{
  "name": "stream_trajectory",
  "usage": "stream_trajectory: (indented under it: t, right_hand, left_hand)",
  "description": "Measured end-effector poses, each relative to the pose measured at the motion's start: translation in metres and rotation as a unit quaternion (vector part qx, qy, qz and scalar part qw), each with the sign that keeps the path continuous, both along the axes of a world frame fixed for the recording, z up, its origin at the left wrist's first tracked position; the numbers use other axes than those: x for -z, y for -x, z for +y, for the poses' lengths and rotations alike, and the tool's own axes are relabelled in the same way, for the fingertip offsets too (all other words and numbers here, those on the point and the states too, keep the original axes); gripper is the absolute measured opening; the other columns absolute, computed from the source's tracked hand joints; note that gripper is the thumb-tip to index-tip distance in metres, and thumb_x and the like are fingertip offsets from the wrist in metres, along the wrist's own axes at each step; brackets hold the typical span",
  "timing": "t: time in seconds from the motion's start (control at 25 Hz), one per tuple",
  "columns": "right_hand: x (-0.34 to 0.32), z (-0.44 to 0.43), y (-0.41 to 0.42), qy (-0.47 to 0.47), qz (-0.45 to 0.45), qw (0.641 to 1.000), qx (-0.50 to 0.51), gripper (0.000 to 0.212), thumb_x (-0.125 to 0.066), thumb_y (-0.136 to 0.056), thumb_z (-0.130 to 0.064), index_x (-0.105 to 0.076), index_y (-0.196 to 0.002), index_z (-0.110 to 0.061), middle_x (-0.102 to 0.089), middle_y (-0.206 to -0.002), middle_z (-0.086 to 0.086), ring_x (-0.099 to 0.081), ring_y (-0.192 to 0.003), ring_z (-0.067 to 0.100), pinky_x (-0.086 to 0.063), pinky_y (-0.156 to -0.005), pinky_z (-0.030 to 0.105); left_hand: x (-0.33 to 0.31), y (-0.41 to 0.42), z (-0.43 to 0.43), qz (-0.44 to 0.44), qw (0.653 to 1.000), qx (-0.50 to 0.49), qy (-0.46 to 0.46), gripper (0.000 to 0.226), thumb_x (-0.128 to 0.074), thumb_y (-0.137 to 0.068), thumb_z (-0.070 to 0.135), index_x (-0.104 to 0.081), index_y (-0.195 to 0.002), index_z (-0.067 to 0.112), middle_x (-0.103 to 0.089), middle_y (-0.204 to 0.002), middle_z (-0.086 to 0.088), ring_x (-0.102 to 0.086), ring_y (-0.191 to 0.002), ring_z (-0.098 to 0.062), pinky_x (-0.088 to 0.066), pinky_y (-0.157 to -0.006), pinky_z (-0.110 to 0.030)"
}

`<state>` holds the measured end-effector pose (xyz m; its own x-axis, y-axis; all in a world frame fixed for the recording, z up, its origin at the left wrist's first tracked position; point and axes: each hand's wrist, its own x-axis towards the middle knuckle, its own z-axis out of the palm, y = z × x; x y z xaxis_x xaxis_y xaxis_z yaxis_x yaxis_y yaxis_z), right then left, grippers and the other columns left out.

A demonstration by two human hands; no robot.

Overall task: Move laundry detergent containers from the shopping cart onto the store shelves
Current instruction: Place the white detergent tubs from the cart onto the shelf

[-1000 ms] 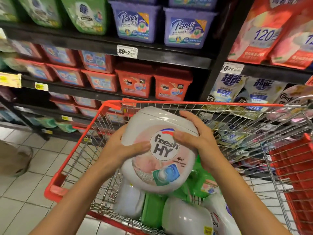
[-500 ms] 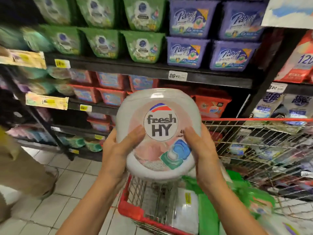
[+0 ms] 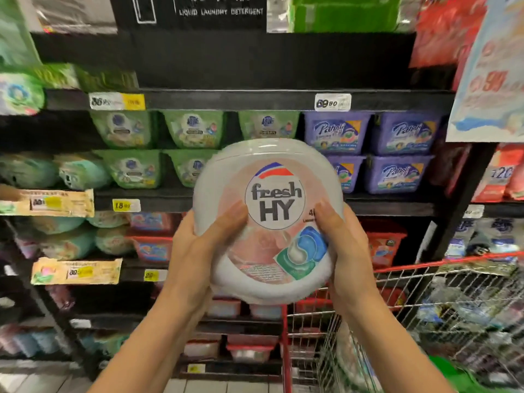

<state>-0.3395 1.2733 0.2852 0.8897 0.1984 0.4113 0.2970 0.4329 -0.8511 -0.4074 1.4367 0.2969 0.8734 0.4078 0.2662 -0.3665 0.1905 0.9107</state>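
Left hand (image 3: 195, 253) and right hand (image 3: 344, 245) clasp the detergent tub (image 3: 269, 194), thumbs across its face; it should travel level toward the twelve-o'clock shelf (image 3: 226, 99).

Dark store shelves (image 3: 226, 99) are stacked in several tiers. On one upper tier, green tubs (image 3: 192, 129) are set two high at the left, and purple tubs (image 3: 402, 134) are set two high just beside them at the right. Red tubs (image 3: 382, 245) are carried on the tier beneath. Rounded green pouches (image 3: 28, 170) are laid at the far left, blurred. White and yellow price tags (image 3: 333, 102) are fixed to the shelf edges. A tiled floor (image 3: 34, 378) is seen below the lowest tier.
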Motion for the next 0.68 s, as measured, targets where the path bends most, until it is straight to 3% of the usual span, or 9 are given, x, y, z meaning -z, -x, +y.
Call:
stream_trajectory:
  t: [0.16, 0.32, 0.44, 0.56, 0.68]
  right_hand:
    - [-0.04, 0.039, -0.038, -0.019, -0.034, 0.999, 0.022, 0.063, -0.068, -0.071, -0.046, -0.06, -0.122, -0.01, -0.069, -0.115, 0.015, -0.065, -0.108, 0.036, -0.05, -0.095, 0.054]
    - [-0.087, 0.064, -0.074, -0.013, -0.078, 0.996, 0.039, 0.06, -0.068, -0.073, -0.045, -0.06, -0.121, -0.009, -0.07, -0.112, 0.016, -0.066, -0.104, 0.035, -0.052, -0.093, 0.054]
    - [-0.122, 0.074, -0.099, -0.007, -0.113, 0.993, 0.039, 0.047, -0.064, -0.08, -0.038, -0.061, -0.119, -0.011, -0.072, -0.109, 0.011, -0.069, -0.1, 0.029, -0.054, -0.092, 0.049]
    - [-0.155, 0.079, -0.124, 0.026, -0.168, 0.984, 0.045, 0.04, -0.056, -0.082, -0.033, -0.06, -0.117, -0.012, -0.072, -0.106, 0.006, -0.069, -0.096, 0.02, -0.056, -0.086, 0.038]
    - [-0.186, 0.087, -0.143, 0.089, -0.226, 0.969, 0.033, 0.02, -0.059, -0.083, -0.016, -0.06, -0.102, -0.017, -0.072, -0.084, -0.01, -0.068, -0.08, 0.005, -0.054, -0.071, 0.021]
  left_hand:
    - [-0.041, -0.043, 0.041, -0.054, 0.998, 0.033, -0.031, 0.06, -0.077, -0.058, 0.042, -0.07, -0.11, 0.015, -0.075, -0.102, -0.011, -0.072, -0.091, -0.027, -0.058, -0.069, -0.032]
    - [-0.087, -0.084, 0.072, -0.114, 0.99, 0.058, -0.066, 0.056, -0.074, -0.061, 0.043, -0.07, -0.109, 0.016, -0.076, -0.099, -0.007, -0.073, -0.088, -0.021, -0.057, -0.067, -0.026]
    - [-0.119, -0.112, 0.085, -0.137, 0.984, 0.083, -0.081, 0.056, -0.076, -0.063, 0.042, -0.068, -0.113, 0.016, -0.076, -0.099, -0.004, -0.073, -0.086, -0.018, -0.056, -0.064, -0.023]
    - [-0.151, -0.141, 0.1, -0.169, 0.972, 0.112, -0.116, 0.044, -0.072, -0.074, 0.037, -0.067, -0.115, 0.021, -0.075, -0.104, -0.002, -0.072, -0.094, -0.017, -0.057, -0.07, -0.024]
    - [-0.184, -0.17, 0.117, -0.194, 0.956, 0.135, -0.172, 0.03, -0.066, -0.079, 0.039, -0.069, -0.105, 0.027, -0.075, -0.105, -0.001, -0.072, -0.094, -0.018, -0.058, -0.074, -0.027]
